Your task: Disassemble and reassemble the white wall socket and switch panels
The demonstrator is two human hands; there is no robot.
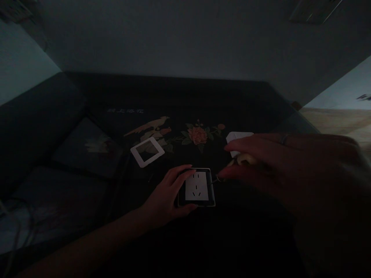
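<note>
A white power socket (196, 189) with a dark surround and pale outer edge lies face up on the dark surface. My left hand (171, 191) grips it from the left, fingers over the top edge and thumb along the bottom. On the other side, my right hand (278, 162) is closed on a screwdriver (245, 159) with a yellowish handle. Its thin shaft reaches the socket's right margin; dim light hides the exact tip contact. To the left lies a square white cover frame (147, 151). A white piece (233, 137) shows partly behind my right hand.
The dark glossy table (179, 96) bears a printed bird, a flower (198, 136) and characters. A grey wall (162, 38) rises behind it. Cables (17, 224) hang at the lower left. Light wooden flooring (342, 123) shows at the right.
</note>
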